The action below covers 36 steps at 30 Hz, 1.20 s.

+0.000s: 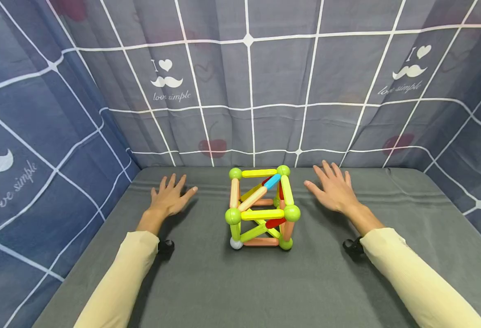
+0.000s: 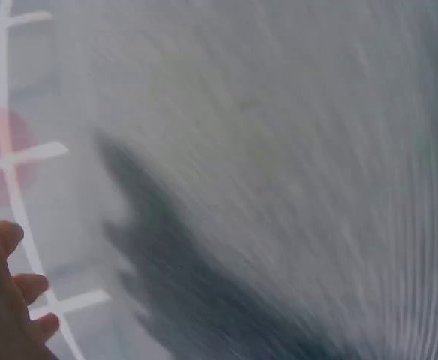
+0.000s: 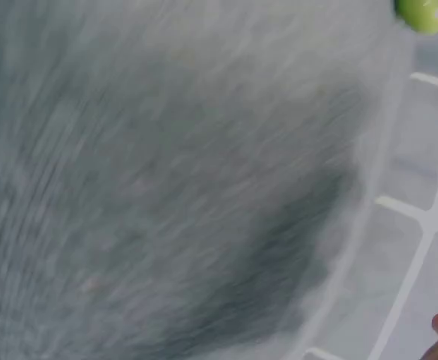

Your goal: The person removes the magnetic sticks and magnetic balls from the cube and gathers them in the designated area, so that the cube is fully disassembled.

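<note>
A box-shaped frame of coloured rods and balls (image 1: 263, 215) stands on the grey table between my hands. Its corners are mostly green balls, with one grey-white ball (image 1: 236, 243) at the lower front left. Yellow, orange and lime rods form the edges, and some diagonals have red or blue parts. To the left of the frame, my left hand (image 1: 168, 198) has its fingers spread and holds nothing. On the other side, my right hand (image 1: 334, 189) also has spread fingers, apart from the frame. In the right wrist view, a green ball (image 3: 421, 13) shows at the top corner.
The grey tabletop (image 1: 207, 287) extends in front of the frame. Behind it hangs a grey curtain (image 1: 273, 82) with white grid lines, and further curtain panels close off the left and right sides. Black bands (image 1: 166, 249) sit at both wrists.
</note>
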{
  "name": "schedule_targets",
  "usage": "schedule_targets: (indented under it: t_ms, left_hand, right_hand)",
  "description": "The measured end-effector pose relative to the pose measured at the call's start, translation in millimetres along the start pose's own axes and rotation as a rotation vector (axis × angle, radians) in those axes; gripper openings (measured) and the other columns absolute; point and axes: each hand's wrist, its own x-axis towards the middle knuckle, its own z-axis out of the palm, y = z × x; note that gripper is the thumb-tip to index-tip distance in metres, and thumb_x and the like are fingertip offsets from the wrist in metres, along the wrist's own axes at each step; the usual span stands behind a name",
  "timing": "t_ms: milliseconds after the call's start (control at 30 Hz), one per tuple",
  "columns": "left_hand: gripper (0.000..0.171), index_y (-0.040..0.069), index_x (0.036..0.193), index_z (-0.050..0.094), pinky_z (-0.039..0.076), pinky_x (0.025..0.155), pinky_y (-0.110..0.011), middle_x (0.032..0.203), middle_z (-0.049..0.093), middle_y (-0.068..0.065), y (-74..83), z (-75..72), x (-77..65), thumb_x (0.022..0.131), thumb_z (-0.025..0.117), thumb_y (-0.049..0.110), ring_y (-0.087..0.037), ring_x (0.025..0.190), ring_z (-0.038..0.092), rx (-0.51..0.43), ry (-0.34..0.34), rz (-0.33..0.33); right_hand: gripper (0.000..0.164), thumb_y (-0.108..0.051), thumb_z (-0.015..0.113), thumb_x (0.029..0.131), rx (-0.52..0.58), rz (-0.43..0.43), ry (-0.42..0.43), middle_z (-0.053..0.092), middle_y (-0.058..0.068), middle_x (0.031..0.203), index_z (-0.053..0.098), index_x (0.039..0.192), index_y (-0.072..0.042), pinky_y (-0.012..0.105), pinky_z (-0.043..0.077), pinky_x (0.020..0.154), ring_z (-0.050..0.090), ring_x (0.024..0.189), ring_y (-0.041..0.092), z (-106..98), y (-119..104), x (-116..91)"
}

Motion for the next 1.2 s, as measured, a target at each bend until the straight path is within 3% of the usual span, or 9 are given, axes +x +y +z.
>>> schedule_targets:
  t_ms: [100, 200, 333, 467, 533, 667, 967, 1200]
  left_hand:
    - [0.079, 0.007, 0.158, 0.019, 0.013, 0.108, -0.072, 0.158, 0.019, -0.027, 18.4, -5.3, -10.3, 0.102, 0.026, 0.062, -0.048, 0.144, 0.014, -0.167, 0.071, 0.092]
    - [0.065, 0.006, 0.156, 0.025, 0.028, 0.108, -0.065, 0.151, 0.034, -0.026, 46.7, -10.0, -31.4, 0.107, 0.033, 0.047, -0.044, 0.137, 0.035, -0.46, 0.083, 0.21]
    - [0.054, 0.012, 0.156, 0.029, 0.045, 0.099, -0.058, 0.146, 0.042, -0.023, 82.8, -12.7, -69.2, 0.108, 0.037, 0.036, -0.043, 0.125, 0.05, -0.832, -0.028, 0.326]
    - [0.052, 0.01, 0.155, 0.031, 0.051, 0.092, -0.053, 0.146, 0.04, -0.024, 106.8, -12.0, -95.9, 0.107, 0.045, 0.026, -0.043, 0.121, 0.052, -1.001, -0.129, 0.417]
    - [0.053, 0.006, 0.153, 0.035, 0.053, 0.091, -0.052, 0.145, 0.042, -0.025, 114.9, -10.3, -103.1, 0.104, 0.051, 0.021, -0.041, 0.118, 0.055, -1.027, -0.156, 0.445]
    - [0.048, 0.004, 0.145, 0.047, 0.054, 0.089, -0.048, 0.135, 0.053, -0.021, 125.0, -6.3, -108.2, 0.1, 0.06, 0.017, -0.039, 0.11, 0.062, -1.046, -0.162, 0.422]
    - [0.04, 0.007, 0.137, 0.058, 0.054, 0.09, -0.048, 0.136, 0.055, -0.016, 126.8, -2.9, -107.1, 0.098, 0.064, 0.014, -0.029, 0.108, 0.065, -1.066, -0.112, 0.367]
    - [0.043, 0.007, 0.138, 0.057, 0.054, 0.09, -0.042, 0.136, 0.055, -0.015, 128.2, -3.6, -106.6, 0.097, 0.066, 0.016, -0.026, 0.11, 0.065, -1.068, -0.118, 0.353]
  right_hand:
    - [0.062, -0.043, 0.051, 0.102, 0.128, -0.051, 0.132, 0.041, 0.029, 0.145, 0.045, 0.144, 0.002, 0.065, 0.026, 0.107, 0.036, 0.134, 0.045, -10, -16, -8]
    - [0.045, -0.034, 0.052, 0.103, 0.33, -0.057, 0.178, 0.059, 0.023, 0.118, 0.055, 0.133, -0.001, 0.051, 0.049, 0.087, 0.06, 0.104, 0.036, -26, -40, -26]
    - [0.032, -0.031, 0.052, 0.104, 0.61, -0.063, 0.059, 0.062, 0.015, 0.097, 0.06, 0.123, -0.006, 0.038, 0.054, 0.057, 0.062, 0.066, 0.029, -47, -73, -60]
    - [0.024, -0.023, 0.056, 0.103, 0.738, -0.12, -0.093, 0.06, 0.015, 0.094, 0.061, 0.122, -0.009, 0.037, 0.053, 0.048, 0.059, 0.056, 0.026, -57, -96, -82]
    - [0.025, -0.022, 0.058, 0.102, 0.759, -0.132, -0.139, 0.06, 0.015, 0.095, 0.06, 0.123, -0.01, 0.037, 0.053, 0.047, 0.06, 0.057, 0.023, -57, -103, -88]
    - [0.028, -0.022, 0.065, 0.098, 0.762, -0.132, -0.185, 0.058, 0.013, 0.099, 0.061, 0.124, -0.013, 0.037, 0.054, 0.047, 0.063, 0.063, 0.02, -53, -110, -92]
    - [0.027, -0.022, 0.071, 0.093, 0.76, -0.169, -0.171, 0.061, 0.011, 0.094, 0.064, 0.119, -0.015, 0.037, 0.055, 0.049, 0.062, 0.055, 0.021, -45, -115, -87]
    - [0.018, -0.009, 0.063, 0.096, 0.767, -0.182, -0.153, 0.068, 0.013, 0.076, 0.064, 0.115, -0.009, 0.036, 0.055, 0.052, 0.062, 0.053, 0.025, -43, -119, -85]
